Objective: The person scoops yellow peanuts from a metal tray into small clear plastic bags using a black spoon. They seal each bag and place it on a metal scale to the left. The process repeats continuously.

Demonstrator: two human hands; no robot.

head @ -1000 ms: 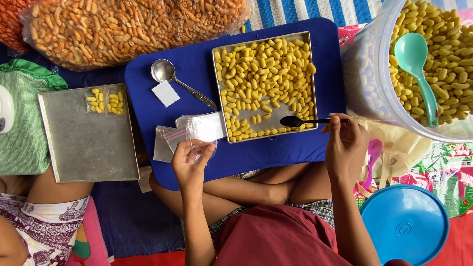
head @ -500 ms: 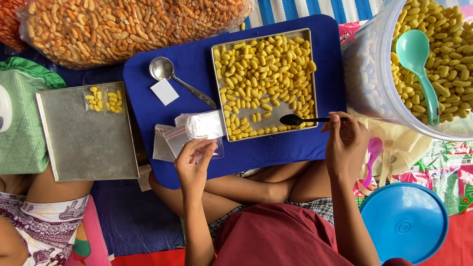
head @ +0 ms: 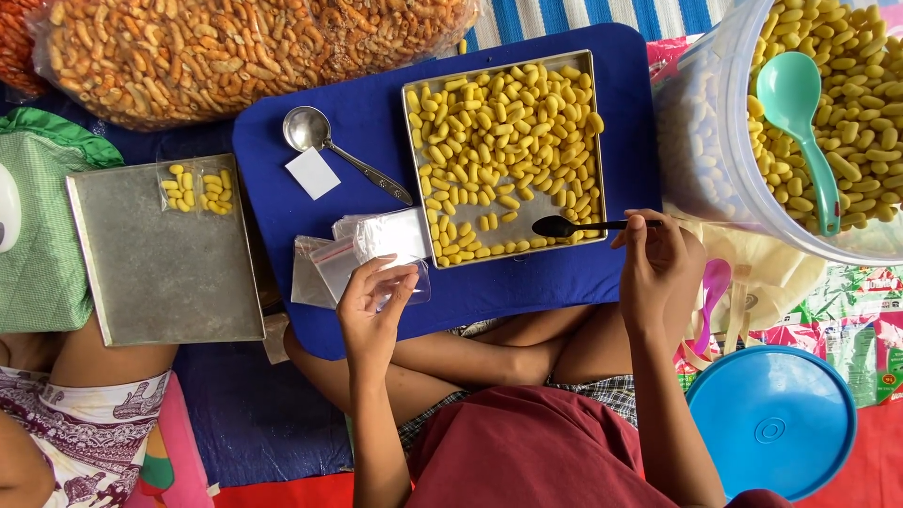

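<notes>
Small clear plastic bags [head: 362,249] lie in a loose stack on a blue lap tray [head: 357,122], just left of a square metal pan [head: 505,155] filled with yellow puffed snacks [head: 499,132]. In the head view, the left hand [head: 372,306] rests on the near edge of that stack, its fingers [head: 400,282] pinching the top bag. The right hand [head: 658,263] pinches the handle of a black spoon [head: 574,226], whose bowl sits over the bare lower corner of the pan. A metal spoon [head: 324,141] and a white paper square [head: 312,173] lie on the tray's left part. The tray sits across the person's crossed legs. To the left, a second metal tray [head: 179,273] holds two small filled bags [head: 196,188]. A large clear sack of orange snacks [head: 235,47] lies at the top, and on the right a big clear tub [head: 696,141] of yellow snacks holds a green scoop [head: 800,122]. A blue round lid [head: 771,423] lies on the red mat [head: 875,452] below it.
</notes>
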